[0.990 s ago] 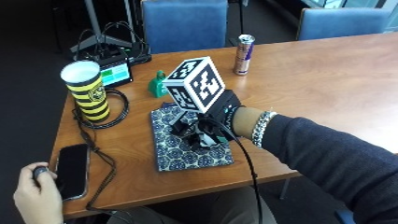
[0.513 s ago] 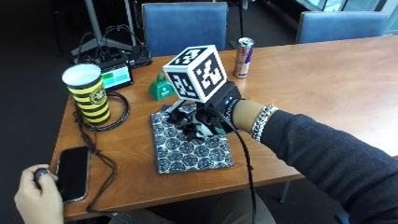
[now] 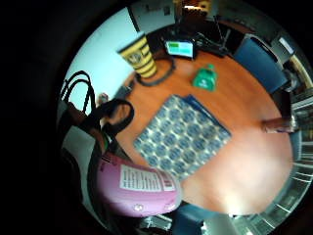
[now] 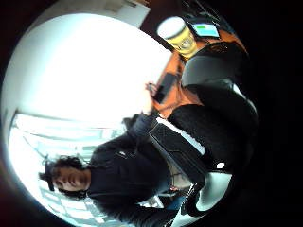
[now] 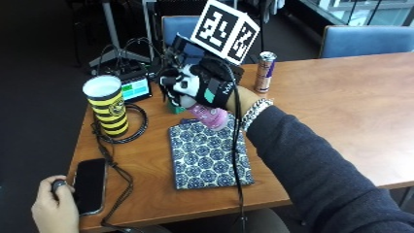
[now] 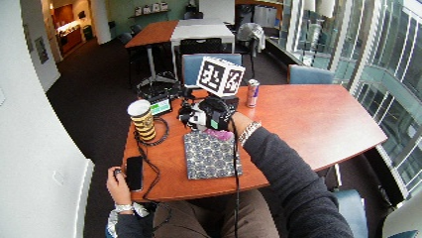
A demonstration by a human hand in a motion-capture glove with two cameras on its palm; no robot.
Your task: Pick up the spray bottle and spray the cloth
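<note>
The gloved right hand (image 5: 206, 86) grips the pink spray bottle (image 5: 208, 114), lifted above the far edge of the patterned cloth (image 5: 208, 156). A misaimed nozzle could wet the worktop (image 5: 336, 107) instead.

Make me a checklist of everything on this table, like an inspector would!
Surface: wooden table, brown.
Job's things: pink spray bottle lifted off the table, over the far end of the patterned cloth, which lies flat.
Clutter: yellow-and-black cup, drink can, green object, small screen, phone.
Grippers: gloved right hand grips the bottle; bare hand rests at the table edge by the phone.
Cables: one coiled round the cup's base.
Surroundings: blue chairs, windows.
</note>
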